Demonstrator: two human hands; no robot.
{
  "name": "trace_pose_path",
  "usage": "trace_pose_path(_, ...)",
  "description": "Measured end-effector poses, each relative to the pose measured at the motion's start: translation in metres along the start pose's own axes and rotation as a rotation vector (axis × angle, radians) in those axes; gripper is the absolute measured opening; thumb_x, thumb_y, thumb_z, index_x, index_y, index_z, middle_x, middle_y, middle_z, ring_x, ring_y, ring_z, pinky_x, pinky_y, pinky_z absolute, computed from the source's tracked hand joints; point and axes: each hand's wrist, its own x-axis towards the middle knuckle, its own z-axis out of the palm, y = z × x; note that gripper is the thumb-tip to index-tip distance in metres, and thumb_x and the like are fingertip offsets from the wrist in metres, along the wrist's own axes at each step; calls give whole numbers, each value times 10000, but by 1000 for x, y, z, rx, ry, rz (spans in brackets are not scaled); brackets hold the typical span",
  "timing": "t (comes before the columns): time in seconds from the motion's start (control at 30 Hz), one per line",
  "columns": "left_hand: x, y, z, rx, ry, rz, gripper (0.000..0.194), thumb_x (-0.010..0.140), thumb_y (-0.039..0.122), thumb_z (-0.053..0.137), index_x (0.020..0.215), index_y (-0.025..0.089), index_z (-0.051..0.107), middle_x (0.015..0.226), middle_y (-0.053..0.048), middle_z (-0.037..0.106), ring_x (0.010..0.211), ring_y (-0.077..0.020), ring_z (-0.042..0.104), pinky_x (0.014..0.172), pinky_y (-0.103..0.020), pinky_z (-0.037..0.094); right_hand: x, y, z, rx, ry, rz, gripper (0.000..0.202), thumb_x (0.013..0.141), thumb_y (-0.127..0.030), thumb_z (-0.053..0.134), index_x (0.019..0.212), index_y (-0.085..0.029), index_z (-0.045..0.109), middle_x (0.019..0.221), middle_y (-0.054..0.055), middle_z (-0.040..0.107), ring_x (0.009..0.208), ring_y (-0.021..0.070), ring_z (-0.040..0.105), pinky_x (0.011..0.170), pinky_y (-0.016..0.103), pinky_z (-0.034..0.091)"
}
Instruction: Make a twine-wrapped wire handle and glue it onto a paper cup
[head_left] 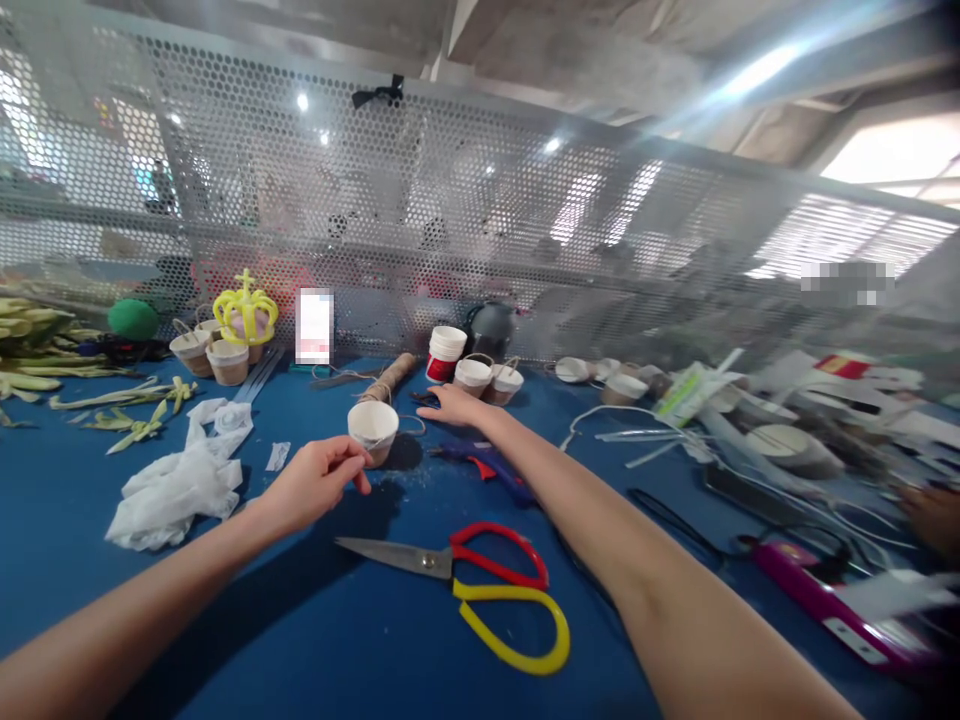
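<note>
My left hand is closed at the near left side of a small white-lined paper cup; its fingertips pinch at the cup's edge or the thin string there. My right hand reaches farther forward, its fingers over small dark-handled scissors on the blue table; whether it grips them cannot be made out. A roll of brown twine lies behind the cup. Large scissors with red and yellow handles lie in front of my hands. Blue and red pliers rest beneath my right forearm.
Several small cups and a white tub stand at the back. Crumpled white plastic and green leaf strips lie left. A purple power strip, cords and plastic clutter the right. A perforated metal screen stands behind.
</note>
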Motion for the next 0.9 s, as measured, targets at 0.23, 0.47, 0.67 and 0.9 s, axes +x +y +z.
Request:
trace_pose_path(0.23, -2, 5, -1, -42, -3, 38, 189, 772, 305, 422, 775, 139, 511, 700, -14, 614, 374, -36, 365, 399, -185, 282, -35, -37, -38, 132, 173, -62, 352, 822, -336, 447, 1016, -72, 577, 1056, 155, 597, 958, 223, 546, 836, 309, 386)
trace_pose_path(0.47, -16, 25, 1, -136, -23, 72, 190, 786, 308, 447, 760, 131, 512, 694, -17, 620, 374, -29, 375, 384, -176, 274, -121, -111, -49, 776, 88, -338, 288, 778, -399, 503, 828, -132, 598, 690, 18, 610, 561, 90, 522, 509, 208, 420)
trace_pose_path(0.67, -28, 38, 0, -439, -214, 26, 275, 797, 373, 474, 819, 111, 555, 701, -37, 631, 381, -24, 396, 382, -172, 273, -156, -127, -51, 1054, 259, -301, 155, 755, -302, 561, 700, -158, 577, 592, -24, 550, 488, 65, 467, 476, 205, 405)
trace_pose_path(0.9, -39, 47, -2, -574, -423, -62, 180, 755, 309, 558, 780, 132, 574, 482, 27, 554, 310, -22, 348, 331, -154, 214, -176, -127, -57, 1204, 263, -290, 132, 745, -274, 583, 666, -168, 581, 623, -11, 564, 531, 80, 518, 469, 204, 445)
